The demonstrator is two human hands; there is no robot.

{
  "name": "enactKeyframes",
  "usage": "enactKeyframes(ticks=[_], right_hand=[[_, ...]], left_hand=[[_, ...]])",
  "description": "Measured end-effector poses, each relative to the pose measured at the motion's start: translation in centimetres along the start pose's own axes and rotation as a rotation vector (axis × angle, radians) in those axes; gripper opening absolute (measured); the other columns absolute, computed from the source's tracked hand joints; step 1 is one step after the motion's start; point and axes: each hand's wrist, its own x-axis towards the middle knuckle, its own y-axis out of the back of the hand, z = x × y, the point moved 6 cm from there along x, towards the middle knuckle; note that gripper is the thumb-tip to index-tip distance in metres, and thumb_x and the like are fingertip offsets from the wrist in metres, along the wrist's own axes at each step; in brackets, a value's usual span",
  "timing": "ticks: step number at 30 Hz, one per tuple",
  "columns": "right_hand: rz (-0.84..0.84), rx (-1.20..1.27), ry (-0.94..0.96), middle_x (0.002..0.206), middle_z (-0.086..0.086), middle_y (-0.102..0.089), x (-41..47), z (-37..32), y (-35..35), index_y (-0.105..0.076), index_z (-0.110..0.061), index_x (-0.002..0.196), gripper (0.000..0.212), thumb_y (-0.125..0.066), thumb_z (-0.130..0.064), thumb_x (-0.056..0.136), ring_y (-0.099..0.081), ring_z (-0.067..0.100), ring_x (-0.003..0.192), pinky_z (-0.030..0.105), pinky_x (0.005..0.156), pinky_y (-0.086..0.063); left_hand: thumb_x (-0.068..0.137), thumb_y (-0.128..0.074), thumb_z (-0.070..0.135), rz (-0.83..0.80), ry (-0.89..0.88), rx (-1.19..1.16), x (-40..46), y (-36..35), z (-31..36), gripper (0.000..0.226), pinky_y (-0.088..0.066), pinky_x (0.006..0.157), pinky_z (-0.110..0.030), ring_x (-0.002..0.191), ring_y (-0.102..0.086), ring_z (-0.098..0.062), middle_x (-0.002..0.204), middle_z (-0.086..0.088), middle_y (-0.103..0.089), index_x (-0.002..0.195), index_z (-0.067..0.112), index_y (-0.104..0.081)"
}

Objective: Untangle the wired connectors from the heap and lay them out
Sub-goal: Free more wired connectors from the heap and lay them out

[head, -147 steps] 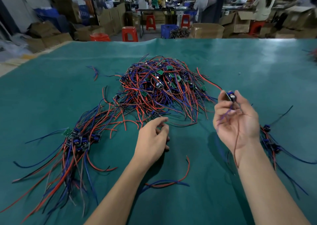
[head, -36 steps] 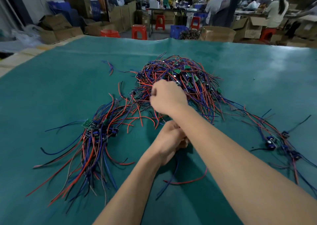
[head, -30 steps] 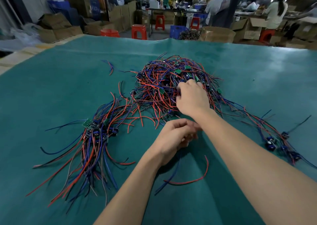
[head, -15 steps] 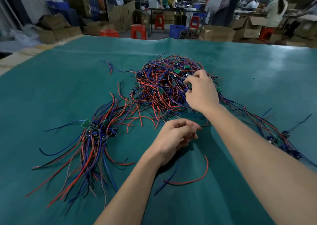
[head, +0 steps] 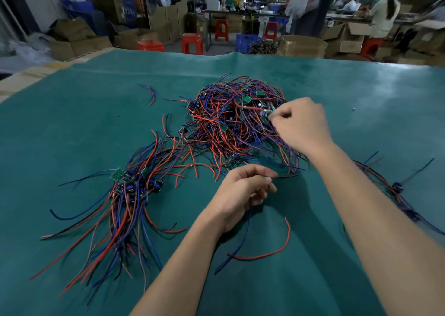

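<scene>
- Our right hand (head: 304,125) pinches one connector (head: 265,115) at the heap's (head: 231,123) right side.
- Our left hand (head: 240,193), fingers loosely curled, holds a blue wire (head: 237,246) near the heap.
- Laid-out connectors (head: 134,185) lie left on the table (head: 72,123).

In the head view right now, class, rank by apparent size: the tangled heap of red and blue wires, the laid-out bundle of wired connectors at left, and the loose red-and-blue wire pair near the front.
1. Laid-out bundle of wired connectors, nearer the camera, so unsure against the heap.
2. Tangled heap of red and blue wires.
3. Loose red-and-blue wire pair.
</scene>
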Motion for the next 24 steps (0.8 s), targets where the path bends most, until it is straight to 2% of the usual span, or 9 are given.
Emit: enactKeyframes(ticks=[2, 5, 7, 9, 11, 13, 17, 22, 24], right_hand=[[0.028, 0.094, -0.041, 0.081, 0.013, -0.074, -2.1, 0.4, 1.4, -0.079, -0.010, 0.085, 0.024, -0.062, -0.026, 0.078, -0.067, 0.032, 0.081, 0.033, 0.072, -0.053], [-0.055, 0.375, -0.098, 0.073, -0.011, -0.076, -6.2, 0.4, 1.9, -0.081, -0.030, 0.076, 0.020, -0.062, -0.035, 0.071, -0.071, 0.007, 0.075, 0.025, 0.072, -0.053], [-0.161, 0.478, -0.076, 0.073, -0.014, -0.076, -8.5, 0.2, 0.7, -0.082, -0.030, 0.077, 0.019, -0.063, -0.030, 0.075, -0.071, 0.003, 0.074, 0.024, 0.068, -0.052], [-0.256, 0.570, -0.079, 0.069, -0.011, -0.075, -10.2, 0.6, -1.0, -0.082, -0.026, 0.080, 0.015, -0.068, -0.019, 0.081, -0.067, 0.001, 0.064, 0.015, 0.061, -0.046], [-0.272, 0.704, -0.137, 0.060, -0.009, -0.070, -11.0, 1.5, -2.1, -0.081, -0.021, 0.078, 0.021, -0.071, -0.005, 0.087, -0.056, 0.002, 0.051, 0.012, 0.051, -0.040], [-0.219, 0.815, -0.196, 0.064, -0.001, -0.073, -11.1, 2.5, -1.9, -0.079, -0.017, 0.076, 0.025, -0.068, 0.002, 0.088, -0.055, 0.003, 0.051, 0.012, 0.049, -0.039], [-0.181, 0.858, -0.227, 0.075, 0.009, -0.076, -11.0, 3.7, -1.6, -0.079, -0.016, 0.078, 0.023, -0.066, 0.000, 0.089, -0.057, 0.011, 0.055, 0.019, 0.052, -0.044], [-0.206, 0.933, -0.257, 0.065, 0.007, -0.069, -11.2, 3.5, -3.2, -0.060, -0.011, 0.090, 0.012, -0.055, -0.002, 0.098, -0.062, 0.021, 0.053, 0.025, 0.047, -0.046], [-0.220, 0.964, -0.267, 0.064, 0.008, -0.068, -11.4, 3.4, -3.6, -0.052, -0.013, 0.096, 0.009, -0.059, -0.007, 0.096, -0.061, 0.023, 0.052, 0.027, 0.046, -0.045]], left_hand=[[0.095, -0.054, -0.001, 0.008, -0.001, -0.087, 0.1, 0.0, 0.0, 0.018, -0.046, 0.059, -0.018, 0.066, -0.062, -0.013, 0.088, -0.013, -0.071, 0.110, 0.006, -0.062], [0.101, -0.052, 0.012, 0.028, -0.030, -0.236, 0.3, 0.0, 0.3, 0.018, -0.056, 0.072, -0.025, 0.081, -0.071, -0.021, 0.099, -0.016, -0.072, 0.115, 0.006, -0.061], [0.102, -0.051, 0.020, 0.041, -0.036, -0.285, 0.4, 0.1, 0.4, 0.017, -0.057, 0.076, -0.030, 0.082, -0.071, -0.021, 0.097, -0.011, -0.072, 0.110, 0.009, -0.063], [0.102, -0.053, 0.021, 0.060, -0.044, -0.296, 0.5, 0.3, 0.4, 0.013, -0.057, 0.074, -0.030, 0.075, -0.068, -0.017, 0.089, -0.005, -0.070, 0.104, 0.011, -0.061], [0.101, -0.053, 0.016, 0.099, -0.054, -0.267, 0.4, 0.7, 0.3, 0.009, -0.057, 0.068, -0.024, 0.068, -0.066, -0.013, 0.083, -0.003, -0.069, 0.100, 0.012, -0.062], [0.100, -0.052, 0.010, 0.106, -0.058, -0.244, 0.5, 0.9, 0.3, 0.013, -0.056, 0.068, -0.021, 0.072, -0.070, -0.013, 0.085, -0.004, -0.073, 0.101, 0.012, -0.065], [0.094, -0.056, 0.004, 0.051, -0.069, -0.242, 0.4, 0.6, 0.4, 0.023, -0.056, 0.078, -0.025, 0.089, -0.073, -0.021, 0.099, -0.008, -0.075, 0.113, 0.010, -0.068], [0.097, -0.054, 0.007, 0.035, -0.060, -0.255, 0.4, 0.5, 0.3, 0.026, -0.054, 0.090, -0.030, 0.089, -0.073, -0.017, 0.110, -0.009, -0.074, 0.119, 0.011, -0.067], [0.098, -0.053, 0.007, 0.045, -0.064, -0.257, 0.3, 0.6, 0.4, 0.024, -0.056, 0.083, -0.028, 0.082, -0.072, -0.017, 0.104, -0.009, -0.075, 0.115, 0.011, -0.070]])
